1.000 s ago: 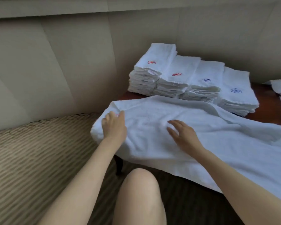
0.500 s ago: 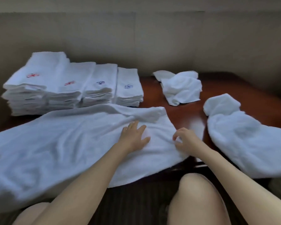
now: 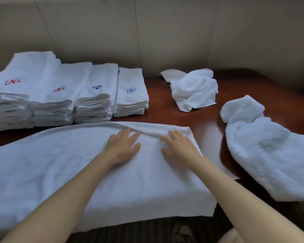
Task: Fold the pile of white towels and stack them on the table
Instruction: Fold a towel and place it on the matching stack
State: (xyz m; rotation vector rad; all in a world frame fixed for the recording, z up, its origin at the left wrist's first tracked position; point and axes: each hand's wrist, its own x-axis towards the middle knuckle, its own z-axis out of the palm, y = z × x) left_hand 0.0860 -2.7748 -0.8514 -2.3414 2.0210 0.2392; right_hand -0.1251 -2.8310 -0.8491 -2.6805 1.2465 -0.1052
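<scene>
A large white towel (image 3: 63, 163) lies spread across the front of the dark wooden table (image 3: 165, 111), its near edge hanging over the table's front. My left hand (image 3: 123, 148) and my right hand (image 3: 178, 148) both rest flat on it near its far right corner, fingers straight, side by side. A raised fold runs along the towel's far edge just beyond my fingertips. Several stacks of folded white towels (image 3: 63, 95) with red and blue embroidered marks stand in a row at the back left.
A crumpled small white towel (image 3: 193, 90) lies at the back centre. A bigger unfolded white towel (image 3: 270, 151) lies bunched at the right and hangs over the table's edge. A padded beige wall (image 3: 165, 32) runs behind the table. My knee shows at the bottom right.
My view has swung right from the towel's left end. Both hands slid along the towel to its right end and now lie flat; half a second ago the right hand curled at its corner.
</scene>
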